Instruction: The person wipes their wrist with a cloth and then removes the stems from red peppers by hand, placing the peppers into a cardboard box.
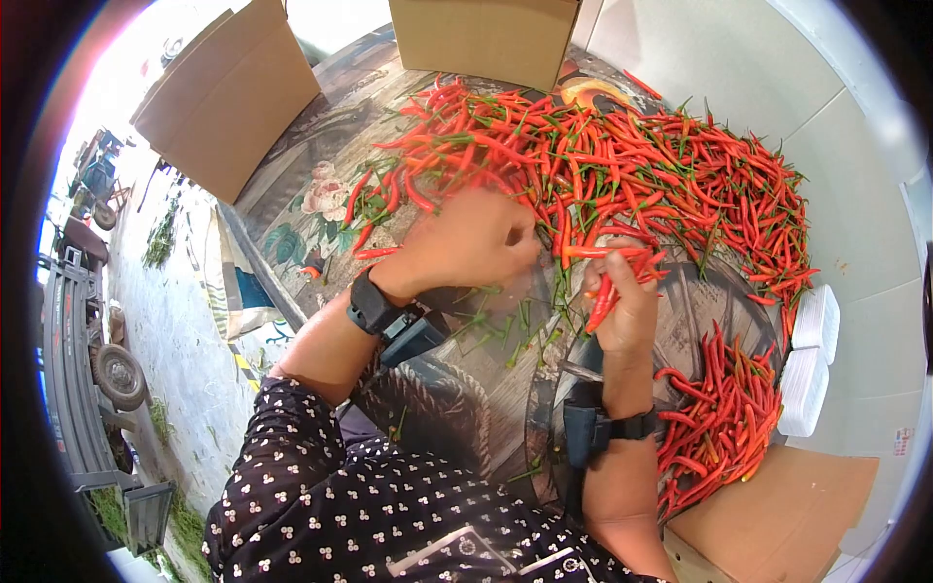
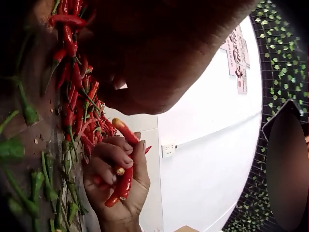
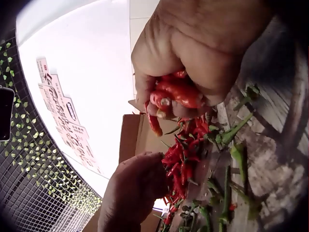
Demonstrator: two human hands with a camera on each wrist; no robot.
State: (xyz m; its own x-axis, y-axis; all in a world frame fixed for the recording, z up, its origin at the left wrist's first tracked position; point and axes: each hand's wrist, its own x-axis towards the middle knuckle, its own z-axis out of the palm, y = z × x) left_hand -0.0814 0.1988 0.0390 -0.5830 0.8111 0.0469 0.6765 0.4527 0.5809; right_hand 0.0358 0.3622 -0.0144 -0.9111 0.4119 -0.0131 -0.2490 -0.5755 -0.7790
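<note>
My right hand (image 1: 627, 311) holds several red chili peppers (image 1: 604, 299) in its curled fingers and palm. In the right wrist view, pale stemless ends show on the held chilies (image 3: 181, 92). To its left is my left hand (image 1: 466, 243), slightly blurred, its back toward the head camera and its fingers bent. Seen from the left wrist, that hand (image 2: 159, 53) is dark; I cannot tell whether it pinches anything. Beyond both hands spreads a large heap of red chilies with green stems (image 1: 671, 185). Loose green stems (image 1: 505, 325) lie on the patterned tabletop below the hands.
A second pile of red chilies (image 1: 724, 418) lies at the right, beside stacked white trays (image 1: 812, 360). Cardboard boxes stand at the back (image 1: 481, 39) and left (image 1: 233, 97); a cardboard flap (image 1: 777, 505) is at lower right. A pale wall (image 1: 855, 204) borders the table's right side.
</note>
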